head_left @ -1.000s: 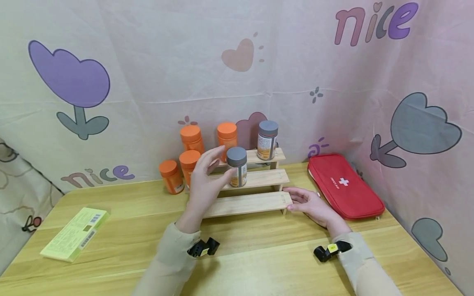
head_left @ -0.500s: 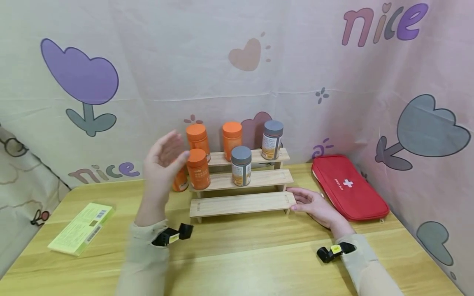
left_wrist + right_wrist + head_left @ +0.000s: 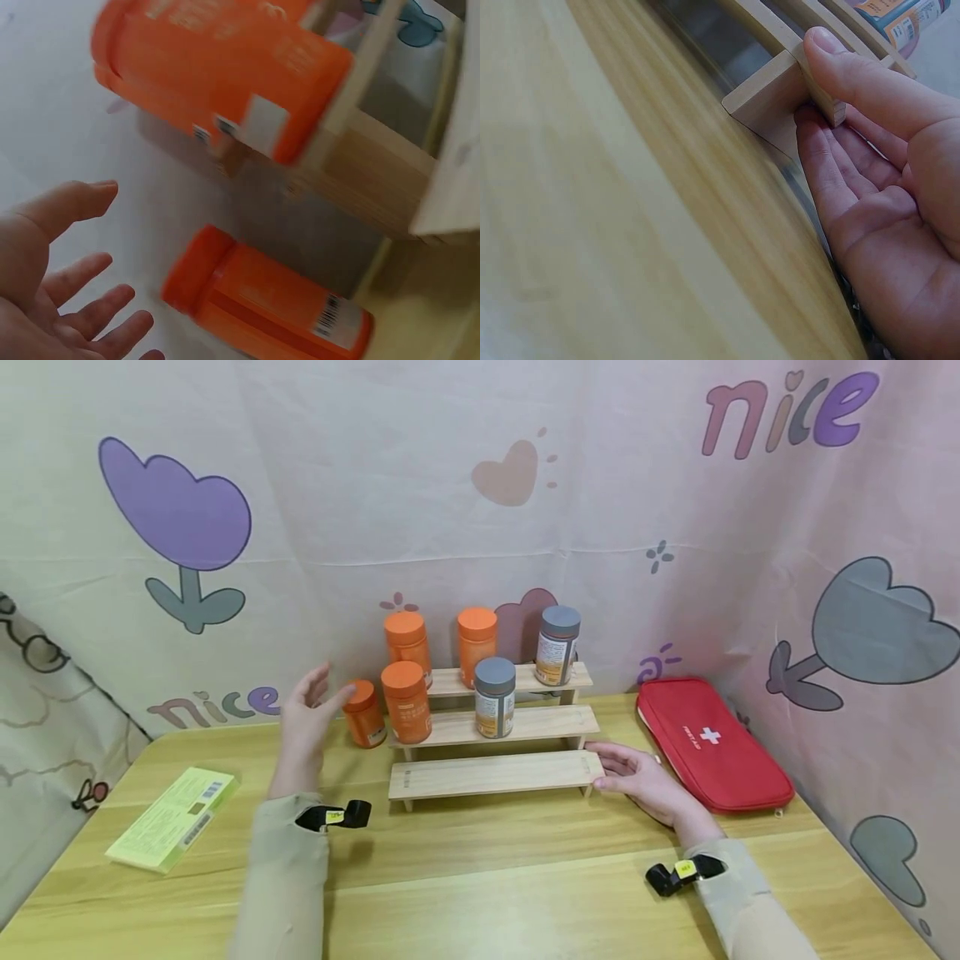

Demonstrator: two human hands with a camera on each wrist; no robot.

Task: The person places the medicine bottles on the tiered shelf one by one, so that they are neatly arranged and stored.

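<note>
A three-tier wooden shelf (image 3: 495, 775) stands on the table. My right hand (image 3: 637, 781) grips the right end of its lowest step, thumb on top and fingers beneath, as the right wrist view shows. My left hand (image 3: 302, 727) holds nothing; its fingers are spread beside an orange bottle (image 3: 365, 717) standing on the table left of the shelf. In the left wrist view a gap shows between the fingers and that orange bottle (image 3: 262, 300). The middle step bears another orange bottle (image 3: 407, 703) and a grey-capped bottle (image 3: 495, 700). Two orange bottles and a second grey-capped bottle (image 3: 557, 647) are on top.
A red first-aid pouch (image 3: 712, 743) lies on the table to the right, just beyond my right hand. At the left lies a flat pale-green box (image 3: 174, 818). A printed cloth (image 3: 360, 485) hangs behind the shelf.
My left hand has moved left and down, from beside the grey-capped bottle on the middle step to beside the orange bottle on the table. My right hand stays at the shelf's end.
</note>
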